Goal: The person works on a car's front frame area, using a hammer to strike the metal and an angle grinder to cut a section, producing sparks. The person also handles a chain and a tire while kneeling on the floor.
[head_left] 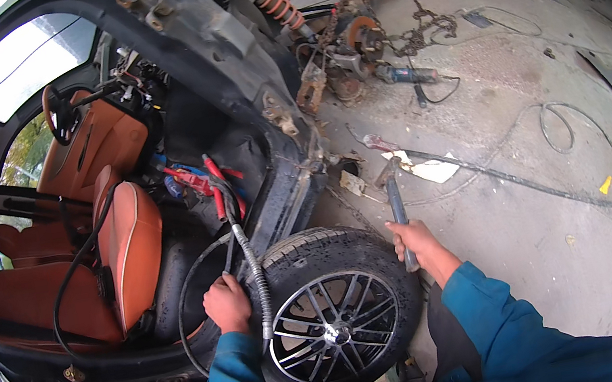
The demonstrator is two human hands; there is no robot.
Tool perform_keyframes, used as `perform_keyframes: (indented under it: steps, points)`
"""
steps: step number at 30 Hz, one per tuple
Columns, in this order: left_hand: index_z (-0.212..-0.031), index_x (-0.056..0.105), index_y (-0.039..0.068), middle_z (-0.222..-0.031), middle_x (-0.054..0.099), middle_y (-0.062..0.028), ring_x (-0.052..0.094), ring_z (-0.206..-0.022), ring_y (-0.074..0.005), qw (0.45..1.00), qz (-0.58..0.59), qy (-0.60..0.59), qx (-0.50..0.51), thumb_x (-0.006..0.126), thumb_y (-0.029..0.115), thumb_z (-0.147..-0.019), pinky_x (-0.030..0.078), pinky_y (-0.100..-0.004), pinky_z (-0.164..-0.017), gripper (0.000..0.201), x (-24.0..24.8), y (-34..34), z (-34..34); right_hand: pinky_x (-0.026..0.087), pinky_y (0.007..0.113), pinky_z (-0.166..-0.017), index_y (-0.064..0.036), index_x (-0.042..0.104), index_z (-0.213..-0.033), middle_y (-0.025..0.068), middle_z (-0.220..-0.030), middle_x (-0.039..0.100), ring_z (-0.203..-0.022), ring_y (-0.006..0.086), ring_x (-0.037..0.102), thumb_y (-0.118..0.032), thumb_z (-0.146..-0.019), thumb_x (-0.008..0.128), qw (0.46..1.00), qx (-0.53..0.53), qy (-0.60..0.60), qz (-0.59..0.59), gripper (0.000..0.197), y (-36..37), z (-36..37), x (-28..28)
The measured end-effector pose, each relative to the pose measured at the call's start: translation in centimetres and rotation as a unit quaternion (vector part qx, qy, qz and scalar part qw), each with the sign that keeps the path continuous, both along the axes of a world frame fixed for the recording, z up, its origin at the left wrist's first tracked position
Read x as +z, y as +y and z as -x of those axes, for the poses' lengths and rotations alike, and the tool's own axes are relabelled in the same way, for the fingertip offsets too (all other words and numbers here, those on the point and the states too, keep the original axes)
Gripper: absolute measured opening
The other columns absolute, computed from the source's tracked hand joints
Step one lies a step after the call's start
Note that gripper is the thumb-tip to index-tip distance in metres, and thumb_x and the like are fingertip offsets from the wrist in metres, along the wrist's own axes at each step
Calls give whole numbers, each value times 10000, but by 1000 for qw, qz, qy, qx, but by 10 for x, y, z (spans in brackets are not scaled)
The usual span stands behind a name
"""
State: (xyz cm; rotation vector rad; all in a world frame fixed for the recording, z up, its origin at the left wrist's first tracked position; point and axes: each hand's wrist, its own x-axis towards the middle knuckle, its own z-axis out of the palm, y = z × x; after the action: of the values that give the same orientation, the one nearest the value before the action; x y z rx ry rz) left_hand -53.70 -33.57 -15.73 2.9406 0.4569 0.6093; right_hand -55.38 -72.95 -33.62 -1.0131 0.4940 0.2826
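The right grip [416, 241] wraps the hammer [397, 203], just right of centre, its long axis running up the frame, head farthest from the person. The wheel [337, 335] lies down-left; beside the hose [257, 277], the left grip [227, 303] curls, on what I can't tell.

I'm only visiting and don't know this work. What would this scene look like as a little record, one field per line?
Right hand: gripping a hammer by its handle
Left hand: beside a coil-wrapped hose; exact grip unclear
Near the hands: spoked wheel with black tyre
Left side: stripped car, orange-brown seat inside
Floor: power tool, rusty chain
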Motion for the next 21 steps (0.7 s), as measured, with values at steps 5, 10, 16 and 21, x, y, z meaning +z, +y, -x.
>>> perform_keyframes:
  steps: [5, 10, 16, 21]
  points:
    - [-965, 831, 22, -890, 755, -296, 740, -873, -503, 1000, -7, -7, -16, 563, 375, -1066, 582, -590, -819, 454, 0, 0, -2, 486, 370, -452, -94, 557, -832, 32, -645, 541, -491, 166, 536, -209, -1013, 741, 992, -77, 96, -40, 283, -33, -6, -31]
    - [-970, 829, 18, -895, 752, -303, 737, -881, -506, 1000, -11, -6, -9, 556, 371, -1070, 579, -589, -825, 458, 0, -1, -2, 461, 348, -447, -56, 591, -922, 44, -632, 546, -494, 157, 548, -235, -1020, 740, 996, -89, -17, 11, 253, -33, -2, 14]
    - [-978, 827, 14, -896, 749, -305, 734, -883, -511, 1000, -20, 2, -13, 556, 376, -1072, 574, -590, -826, 463, 0, 0, -3, 453, 327, -429, -71, 541, -961, 23, -664, 558, -477, 131, 538, -349, -1085, 681, 968, -74, -198, 139, 335, -23, -31, 84]
    - [-952, 817, 6, -896, 749, -303, 731, -891, -512, 1000, -13, 13, -9, 557, 377, -1074, 568, -591, -833, 469, 0, 0, -3, 479, 376, -441, -5, 584, -1000, 61, -646, 594, -455, 176, 574, -499, -1103, 616, 976, -2, -157, 151, 506, -15, -77, 62]
